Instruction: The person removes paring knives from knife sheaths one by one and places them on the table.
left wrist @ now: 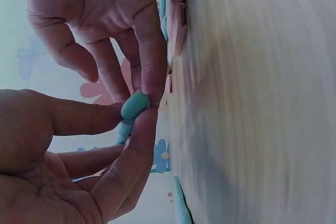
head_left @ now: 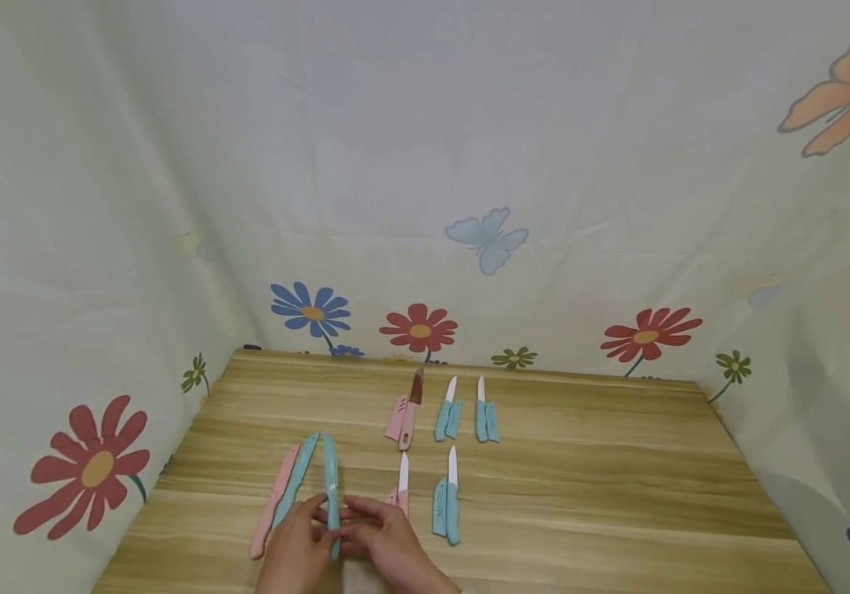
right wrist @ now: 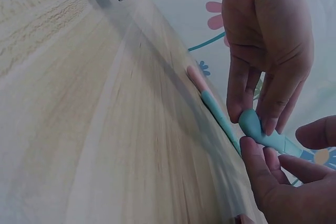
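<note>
In the head view, a teal sheathed knife (head_left: 331, 470) stands between both hands, its sheath pointing away. My left hand (head_left: 295, 549) pinches its handle, seen end-on in the left wrist view as a rounded teal end (left wrist: 135, 106). My right hand (head_left: 389, 544) touches the handle with its fingertips; in the right wrist view that hand (right wrist: 299, 187) has its thumb apart from the knife (right wrist: 265, 136). To the left of my left hand lie a pink sheathed knife (head_left: 275, 503) and a teal one (head_left: 297, 478), close together.
Right of the hands lie bare-bladed knives beside their sheaths: a pink one with a brown blade (head_left: 410, 412), a pink white-bladed one (head_left: 404, 478) partly hidden by my right hand, and several teal ones (head_left: 452, 503). Patterned cloth (head_left: 395, 165) surrounds the wooden table (head_left: 603, 495).
</note>
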`<action>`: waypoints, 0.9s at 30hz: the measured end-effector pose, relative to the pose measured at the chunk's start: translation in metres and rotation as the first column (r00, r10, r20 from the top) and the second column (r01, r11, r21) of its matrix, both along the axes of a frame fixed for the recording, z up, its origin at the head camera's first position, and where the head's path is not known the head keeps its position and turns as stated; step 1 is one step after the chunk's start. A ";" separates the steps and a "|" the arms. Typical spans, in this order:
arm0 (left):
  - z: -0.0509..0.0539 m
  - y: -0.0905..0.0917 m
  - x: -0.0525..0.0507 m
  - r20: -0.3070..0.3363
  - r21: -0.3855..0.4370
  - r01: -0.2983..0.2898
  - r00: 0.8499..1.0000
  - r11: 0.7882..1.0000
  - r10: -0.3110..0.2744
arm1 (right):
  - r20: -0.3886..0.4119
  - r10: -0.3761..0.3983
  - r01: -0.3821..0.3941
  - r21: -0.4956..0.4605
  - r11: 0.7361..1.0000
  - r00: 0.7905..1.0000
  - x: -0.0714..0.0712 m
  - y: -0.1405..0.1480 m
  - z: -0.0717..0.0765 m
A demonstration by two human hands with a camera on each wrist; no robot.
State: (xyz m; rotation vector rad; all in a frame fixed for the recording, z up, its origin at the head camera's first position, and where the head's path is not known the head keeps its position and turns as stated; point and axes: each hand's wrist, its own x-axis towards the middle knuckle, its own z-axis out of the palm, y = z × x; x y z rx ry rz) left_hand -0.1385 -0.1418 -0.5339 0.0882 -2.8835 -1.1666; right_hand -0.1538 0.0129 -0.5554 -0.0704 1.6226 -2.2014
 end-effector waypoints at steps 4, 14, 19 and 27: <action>0.001 0.002 0.000 0.007 0.048 0.024 1.000 0.999 -0.024 | -0.003 -0.015 0.015 0.024 1.000 1.000 -0.001 0.002 0.000; 0.004 0.009 -0.001 0.035 0.168 0.045 0.998 0.985 -0.051 | 0.000 -0.036 0.036 0.052 0.998 0.999 -0.003 0.011 -0.001; 0.006 0.012 -0.001 0.049 0.163 0.047 0.997 0.985 -0.056 | 0.004 -0.045 0.045 0.055 0.997 0.999 -0.003 0.015 -0.001; 0.007 0.020 0.001 0.039 0.169 0.060 0.997 0.984 -0.068 | 0.008 -0.057 0.057 0.059 0.997 0.998 -0.002 0.021 -0.002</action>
